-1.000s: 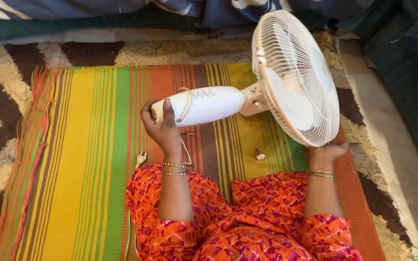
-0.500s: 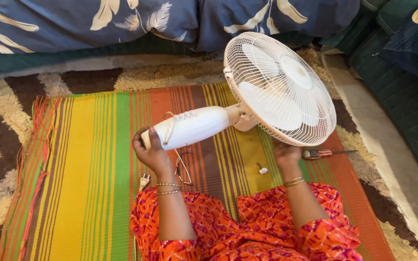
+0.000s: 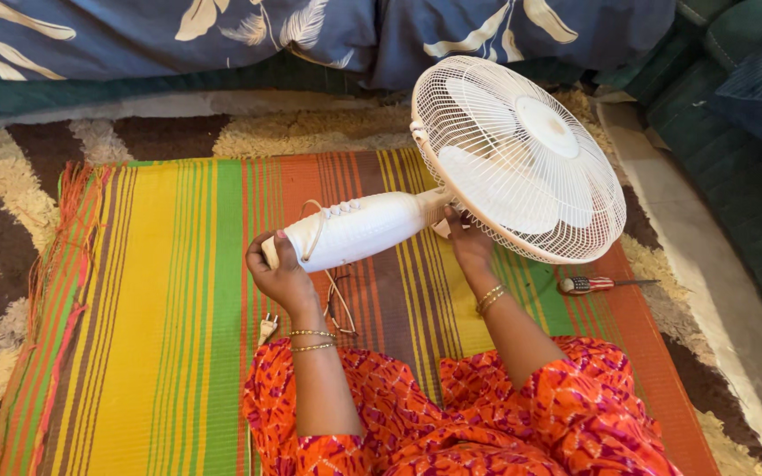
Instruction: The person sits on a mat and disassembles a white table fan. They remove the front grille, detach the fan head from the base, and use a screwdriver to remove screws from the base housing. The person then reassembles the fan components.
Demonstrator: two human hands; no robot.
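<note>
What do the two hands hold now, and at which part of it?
Both hold one white fan. The left hand grips the free end of its stem; the right hand supports it under the grille, near the neck.

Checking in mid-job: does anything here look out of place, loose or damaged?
The white fan has no base; its stem end sits in the left hand, the right hand under the grille. Its cord and plug trail loose on the striped mat. A screwdriver lies beside it.

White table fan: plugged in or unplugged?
Unplugged: the white table fan has its cord's plug lying loose on the striped mat.
</note>
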